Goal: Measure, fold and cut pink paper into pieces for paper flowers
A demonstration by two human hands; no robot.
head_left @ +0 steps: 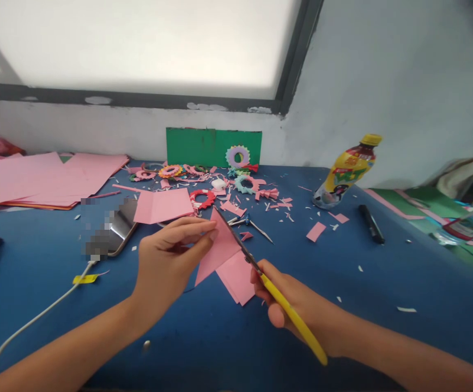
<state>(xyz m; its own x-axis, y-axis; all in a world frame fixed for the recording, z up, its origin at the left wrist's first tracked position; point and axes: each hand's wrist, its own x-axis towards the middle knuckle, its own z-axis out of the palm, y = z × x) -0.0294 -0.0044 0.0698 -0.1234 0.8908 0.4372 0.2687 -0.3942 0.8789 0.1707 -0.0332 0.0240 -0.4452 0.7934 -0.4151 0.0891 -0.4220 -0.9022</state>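
My left hand (175, 253) pinches the upper part of a folded pink paper triangle (219, 244) between thumb and fingertips. In my right hand (287, 305) is a pair of scissors (289, 310) with yellow handles, its dark blades lying along the triangle's right edge. How far the blades are apart I cannot tell. Below the triangle, partly covered by it, lie pink paper pieces (238, 277) on the blue table. A pink paper sheet with a crease (167, 204) rests just beyond my left hand.
A stack of pink paper (52, 177) lies back left, near a phone (120, 228) on a white cable (42, 316). Paper rings (202, 199) and scraps cover the back middle. A yellow-capped bottle (345, 174) and black marker (370, 223) are at right; a green board (195, 147) leans on the wall.
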